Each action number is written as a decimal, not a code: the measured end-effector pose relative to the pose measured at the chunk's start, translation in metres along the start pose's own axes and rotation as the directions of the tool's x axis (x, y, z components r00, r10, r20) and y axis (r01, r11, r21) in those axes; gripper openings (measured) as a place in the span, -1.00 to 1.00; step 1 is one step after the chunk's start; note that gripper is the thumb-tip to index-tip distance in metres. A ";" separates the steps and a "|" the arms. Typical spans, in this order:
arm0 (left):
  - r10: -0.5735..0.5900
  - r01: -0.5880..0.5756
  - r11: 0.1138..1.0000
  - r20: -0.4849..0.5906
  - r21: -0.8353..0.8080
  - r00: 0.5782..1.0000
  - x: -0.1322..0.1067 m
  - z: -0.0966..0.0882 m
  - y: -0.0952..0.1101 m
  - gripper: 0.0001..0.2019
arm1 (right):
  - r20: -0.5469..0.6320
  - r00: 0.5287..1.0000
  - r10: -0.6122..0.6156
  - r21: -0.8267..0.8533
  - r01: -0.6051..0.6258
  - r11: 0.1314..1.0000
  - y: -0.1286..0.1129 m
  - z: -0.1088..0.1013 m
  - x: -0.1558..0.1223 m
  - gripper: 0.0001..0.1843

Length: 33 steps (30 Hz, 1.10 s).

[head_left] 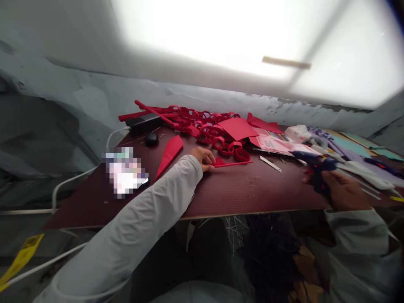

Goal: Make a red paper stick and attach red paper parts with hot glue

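My left hand (204, 158) is closed at the middle of the table, pinching one end of a thin rolled red paper stick (235, 163). A small corner of red paper stands up from the stick beside my fingertips. My right hand (342, 189) is wrapped round the handle of a dark blue glue gun (317, 165), a red light on its body. Its nozzle points left, over the table's right side. Behind my left hand lies a heap of red paper chain (205, 126). Left of that hand is a folded red paper piece (169, 153).
A pixelated phone-like device (124, 172) and a black mouse-like object (151, 139) lie on the table (252, 191) at left, near a white cable. Red sheets (239, 128), a white blade-like strip (270, 163) and coloured papers lie right. A whitish wall rises behind.
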<state>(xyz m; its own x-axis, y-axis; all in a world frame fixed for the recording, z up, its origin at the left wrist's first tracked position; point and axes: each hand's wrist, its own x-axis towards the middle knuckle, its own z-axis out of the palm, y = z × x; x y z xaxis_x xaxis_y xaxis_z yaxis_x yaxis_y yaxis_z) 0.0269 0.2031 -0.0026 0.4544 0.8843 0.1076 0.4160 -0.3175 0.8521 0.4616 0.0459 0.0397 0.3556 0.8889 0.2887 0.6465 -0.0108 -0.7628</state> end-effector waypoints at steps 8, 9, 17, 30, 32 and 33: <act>-0.044 0.044 0.998 -0.006 -0.041 0.999 0.002 0.000 -0.002 -0.75 | 0.615 0.778 -0.132 0.531 -0.284 0.799 -0.104 0.090 0.013 -0.26; -0.050 0.050 0.998 -0.014 -0.044 0.999 0.001 0.000 -0.001 -0.76 | 0.625 0.763 -0.166 0.551 -0.280 0.786 -0.110 0.103 0.015 -0.32; -0.138 0.132 0.989 -0.108 -0.060 0.985 -0.006 0.001 0.002 -0.80 | 0.419 0.884 -0.209 0.668 -0.144 0.731 -0.131 0.166 0.012 -0.80; -0.208 0.199 0.977 -0.127 -0.084 0.970 -0.004 0.003 0.006 -0.73 | 0.398 0.889 -0.228 0.323 0.097 0.941 -0.114 0.177 0.009 -0.87; -0.214 0.202 0.975 -0.136 -0.092 0.967 -0.004 0.004 0.007 -0.69 | 0.415 0.879 -0.233 0.313 0.103 0.944 -0.111 0.179 0.009 -0.86; -0.216 0.204 0.974 -0.140 -0.097 0.966 -0.005 0.004 0.008 -0.67 | 0.420 0.878 -0.231 0.307 0.102 0.946 -0.110 0.180 0.008 -0.84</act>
<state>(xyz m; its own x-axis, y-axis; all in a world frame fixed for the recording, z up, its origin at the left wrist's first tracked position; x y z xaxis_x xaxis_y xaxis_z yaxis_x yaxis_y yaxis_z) 0.0312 0.1949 0.0011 0.2387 0.9711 -0.0084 0.4216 -0.0958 0.9017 0.2722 0.1367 0.0219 -0.1206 0.9749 0.1871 0.4406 0.2214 -0.8699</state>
